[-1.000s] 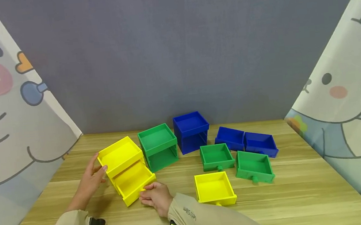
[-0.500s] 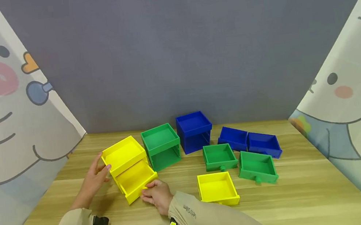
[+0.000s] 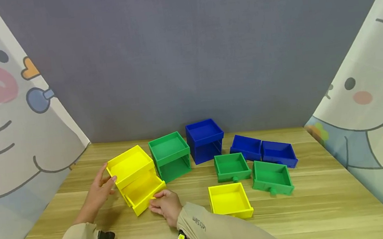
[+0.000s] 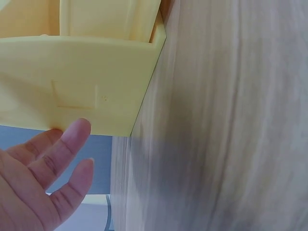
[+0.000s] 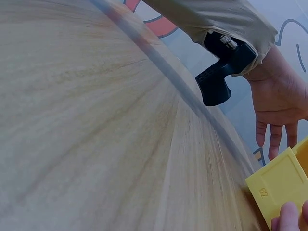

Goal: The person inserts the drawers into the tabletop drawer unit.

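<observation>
A yellow two-level cabinet (image 3: 130, 165) stands at the left of the table, turned at an angle. Its lower yellow drawer (image 3: 143, 190) juts partly out of the front. With thumb and fingers, my right hand (image 3: 167, 207) pinches the drawer at its front, where the knob is mostly covered. My left hand (image 3: 97, 192) touches the cabinet's left side, thumb by the front corner and fingers farther back. In the left wrist view its extended fingers lie against the yellow side wall (image 4: 77, 79). The right wrist view shows fingertips (image 5: 288, 219) at the drawer front.
Right of the yellow cabinet stand a green cabinet (image 3: 168, 149) and a blue cabinet (image 3: 204, 131), both with open lower bays. Loose drawers lie further right: a yellow one (image 3: 229, 199), green ones (image 3: 232, 164) (image 3: 271, 174) and blue ones (image 3: 246, 145) (image 3: 279, 152).
The yellow drawer has slid slightly further into its cabinet, with my right hand following it. My left hand keeps its place on the cabinet's side. The whole head view has shifted a little.
</observation>
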The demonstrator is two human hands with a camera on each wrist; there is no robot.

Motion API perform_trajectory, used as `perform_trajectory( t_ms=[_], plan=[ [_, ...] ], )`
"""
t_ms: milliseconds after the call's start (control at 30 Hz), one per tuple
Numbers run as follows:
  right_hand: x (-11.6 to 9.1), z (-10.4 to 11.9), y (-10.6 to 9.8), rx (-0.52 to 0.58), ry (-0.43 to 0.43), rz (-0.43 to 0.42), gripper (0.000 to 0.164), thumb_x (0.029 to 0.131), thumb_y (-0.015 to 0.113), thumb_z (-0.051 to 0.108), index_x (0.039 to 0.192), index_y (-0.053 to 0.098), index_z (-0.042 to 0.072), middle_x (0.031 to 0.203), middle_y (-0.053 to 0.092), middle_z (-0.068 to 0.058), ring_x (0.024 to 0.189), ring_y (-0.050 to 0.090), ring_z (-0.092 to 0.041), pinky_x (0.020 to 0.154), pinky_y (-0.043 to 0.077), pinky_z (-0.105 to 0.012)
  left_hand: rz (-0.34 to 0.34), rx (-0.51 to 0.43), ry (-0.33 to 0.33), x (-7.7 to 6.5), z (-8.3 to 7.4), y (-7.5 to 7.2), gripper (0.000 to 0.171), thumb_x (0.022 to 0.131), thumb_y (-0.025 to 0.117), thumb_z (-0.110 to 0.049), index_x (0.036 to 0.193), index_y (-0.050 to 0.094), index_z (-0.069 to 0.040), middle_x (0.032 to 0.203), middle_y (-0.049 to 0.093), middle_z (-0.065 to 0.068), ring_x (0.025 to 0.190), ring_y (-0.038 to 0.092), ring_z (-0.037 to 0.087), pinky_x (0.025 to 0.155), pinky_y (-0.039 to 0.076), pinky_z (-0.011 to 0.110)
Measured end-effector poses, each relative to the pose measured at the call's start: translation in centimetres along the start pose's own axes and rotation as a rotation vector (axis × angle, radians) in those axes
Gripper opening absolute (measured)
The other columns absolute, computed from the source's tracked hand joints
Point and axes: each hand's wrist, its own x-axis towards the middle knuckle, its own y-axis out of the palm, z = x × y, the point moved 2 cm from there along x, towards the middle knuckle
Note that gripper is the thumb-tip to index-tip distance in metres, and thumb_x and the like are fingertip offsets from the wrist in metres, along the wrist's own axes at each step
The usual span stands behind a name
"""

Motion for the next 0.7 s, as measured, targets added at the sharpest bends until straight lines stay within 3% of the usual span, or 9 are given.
perform_trajectory(
  t_ms=[233,700],
  plan=[
    [0.1,0.1,0.0,-0.014,0.004,-0.014,0.013,0.082,0.061,-0.016,0.090,0.058,-0.007,0.084,0.066,-0.017,0.078,0.068,-0.028,0.073,0.056,-0.035,0.011,0.000,-0.027,0.2,-0.2,0.1,0.072,0.103,0.042,-0.033,0.154,-0.005,-0.013,0.141,0.027,0.042,0.091,0.061,0.038,0.076,0.047,0.041],
    [-0.2,-0.1,1.2,-0.009,0.002,-0.068,0.013,0.083,0.063,-0.014,0.088,0.056,-0.006,0.079,0.061,-0.015,0.072,0.067,-0.023,0.071,0.056,-0.034,-0.005,-0.021,0.028,0.0,-0.3,0.3,0.070,0.104,0.041,-0.027,0.154,-0.005,-0.010,0.140,0.026,0.044,0.107,0.051,0.050,0.086,0.047,0.050]
  ],
)
